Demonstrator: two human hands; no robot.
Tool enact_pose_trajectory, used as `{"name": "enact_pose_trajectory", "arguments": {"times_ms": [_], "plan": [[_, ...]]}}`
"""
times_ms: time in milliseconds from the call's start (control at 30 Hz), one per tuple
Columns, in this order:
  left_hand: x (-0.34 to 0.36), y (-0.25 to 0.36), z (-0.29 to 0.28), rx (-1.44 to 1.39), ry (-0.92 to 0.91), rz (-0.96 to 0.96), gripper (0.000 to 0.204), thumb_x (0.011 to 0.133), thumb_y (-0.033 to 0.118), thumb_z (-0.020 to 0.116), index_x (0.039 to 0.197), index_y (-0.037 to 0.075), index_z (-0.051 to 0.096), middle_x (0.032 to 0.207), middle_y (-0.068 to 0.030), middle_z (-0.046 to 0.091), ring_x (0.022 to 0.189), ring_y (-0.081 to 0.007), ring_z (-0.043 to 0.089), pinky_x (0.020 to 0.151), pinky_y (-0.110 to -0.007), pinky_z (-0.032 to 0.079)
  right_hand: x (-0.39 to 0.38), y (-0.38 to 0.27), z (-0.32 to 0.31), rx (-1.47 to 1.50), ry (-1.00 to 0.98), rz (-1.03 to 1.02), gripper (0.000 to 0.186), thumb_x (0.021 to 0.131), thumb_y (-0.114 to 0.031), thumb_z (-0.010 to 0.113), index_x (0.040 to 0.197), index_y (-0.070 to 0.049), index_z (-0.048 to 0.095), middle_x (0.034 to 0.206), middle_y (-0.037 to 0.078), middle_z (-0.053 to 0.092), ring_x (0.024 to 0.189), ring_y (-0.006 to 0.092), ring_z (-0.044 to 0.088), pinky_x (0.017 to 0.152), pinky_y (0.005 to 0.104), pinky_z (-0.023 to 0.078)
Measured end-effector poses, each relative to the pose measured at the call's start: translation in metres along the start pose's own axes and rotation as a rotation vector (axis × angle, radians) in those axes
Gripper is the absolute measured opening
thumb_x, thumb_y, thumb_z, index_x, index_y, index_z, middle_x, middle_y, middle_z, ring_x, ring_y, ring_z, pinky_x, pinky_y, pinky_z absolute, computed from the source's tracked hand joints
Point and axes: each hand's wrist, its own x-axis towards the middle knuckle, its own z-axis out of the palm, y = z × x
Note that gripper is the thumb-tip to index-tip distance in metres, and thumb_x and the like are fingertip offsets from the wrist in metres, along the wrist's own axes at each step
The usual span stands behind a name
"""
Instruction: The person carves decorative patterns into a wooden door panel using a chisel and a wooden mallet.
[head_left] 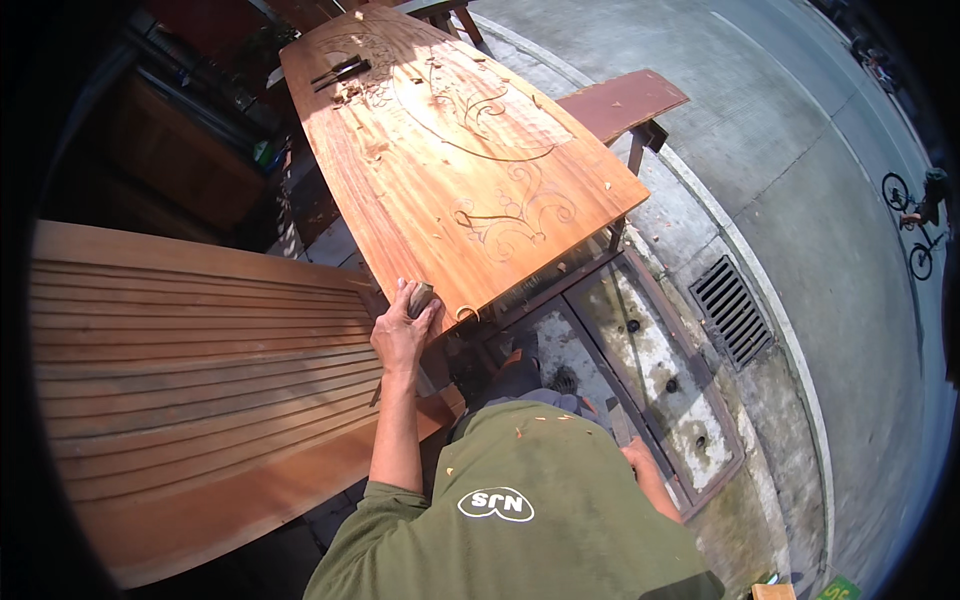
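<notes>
A long wooden panel (400, 200) with carved scrolls and a curved line stretches away from me, strewn with shavings. My left hand (400, 325) is at its near left corner, fingers closed round a small grey-brown block (421, 298), whose exact kind I cannot make out. A curled wood shaving (466, 314) lies beside it at the near edge. Down by my right side, my right hand (634, 454) is partly hidden by my shirt and seems closed on a flat grey tool (621, 424), pointing forward. Dark-handled tools (342, 72) rest at the panel's far left among chips.
A grooved wooden panel (200, 350) stands at my left. Behind the carved panel's right side is a reddish-brown bench (625, 105). A metal drain grate (732, 312) is set in the pavement at right. A person with a bicycle (915, 225) is on the road.
</notes>
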Motion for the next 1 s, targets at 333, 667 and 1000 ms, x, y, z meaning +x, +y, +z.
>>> {"name": "enact_pose_trajectory", "arguments": {"times_ms": [333,667,1000], "plan": [[0.008,-0.005,-0.002,0.045,-0.1,0.103,0.059,0.089,0.046,0.082,0.138,0.014,0.072,0.144,-0.0159,0.067,0.112,-0.0385,0.075,0.094,-0.045,0.062,0.008,0.06,0.076,0.107,0.063,0.024,0.113,0.075,-0.038,0.087,0.166,0.001,0.032,0.158,0.031,0.053,0.148,0.04,0.053,0.121,0.045,0.044],[0.026,-0.011,-0.028,0.187,-0.386,0.28,0.076,0.09,0.043,0.079,0.151,0.003,0.058,0.156,-0.0271,0.054,0.109,-0.0394,0.076,0.093,-0.047,0.062,-0.004,0.079,0.132,0.135,0.106,0.092,0.11,0.079,-0.031,0.081,0.168,0.001,0.027,0.161,0.031,0.049,0.15,0.0404,0.05,0.123,0.0438,0.042],[0.044,-0.009,-0.036,0.146,-0.4,0.338,0.057,0.09,0.047,0.081,0.129,0.007,0.069,0.14,-0.0225,0.068,0.1,-0.0405,0.076,0.087,-0.05,0.062,-0.074,-0.016,0.124,0.291,0.258,0.09,0.101,0.081,-0.021,0.076,0.168,-0.001,0.029,0.156,0.031,0.054,0.147,0.041,0.052,0.122,0.0439,0.041]]}}
